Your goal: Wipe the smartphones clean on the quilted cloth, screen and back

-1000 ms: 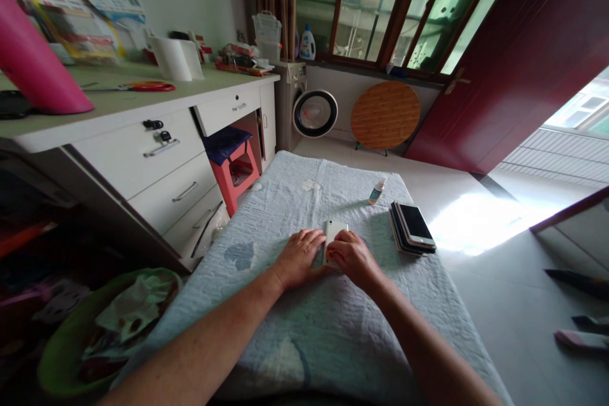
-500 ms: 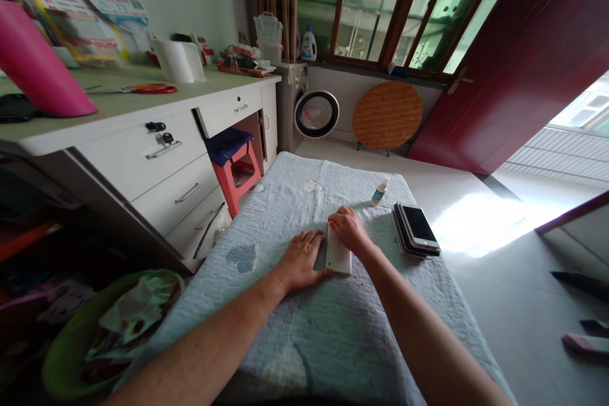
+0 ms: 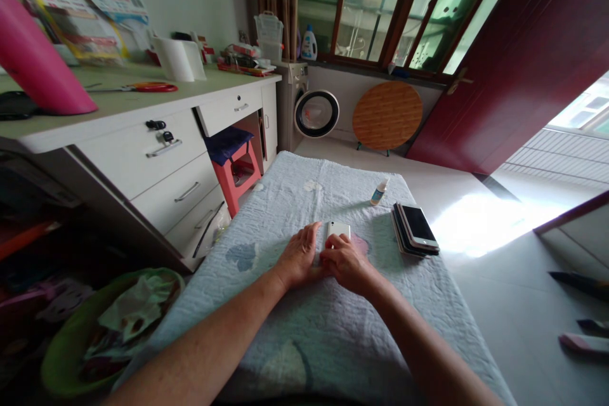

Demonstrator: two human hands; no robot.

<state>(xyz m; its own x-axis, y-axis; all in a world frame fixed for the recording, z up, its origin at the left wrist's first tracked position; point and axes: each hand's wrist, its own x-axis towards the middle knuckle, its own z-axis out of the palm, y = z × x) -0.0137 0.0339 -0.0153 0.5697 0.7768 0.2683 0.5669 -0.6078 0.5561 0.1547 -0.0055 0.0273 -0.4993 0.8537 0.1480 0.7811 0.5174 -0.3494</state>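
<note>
A white smartphone (image 3: pixel 340 228) lies on the cloth-covered surface, its back up and a camera lens at its far left corner. My left hand (image 3: pixel 299 257) rests along the phone's left side, fingers stretched out and thumb at the near end. Over the near part of the phone is my right hand (image 3: pixel 346 261), its fingers bent and pressed together. Whatever those fingertips may hold is too small or hidden to make out. The hands cover the phone's near half.
A small spray bottle (image 3: pixel 379 192) stands beyond the hands. To the right sits a stack of phones (image 3: pixel 415 230). The quilted cloth (image 3: pixel 304 190) covers the surface. On the left are a white desk (image 3: pixel 143 158), a red stool (image 3: pixel 242 177) and a green basket (image 3: pixel 57 355).
My right hand has moved from the phone's far end toward me, uncovering the far end with its lens. The left hand's fingers have drawn closer together and tipped more upright.
</note>
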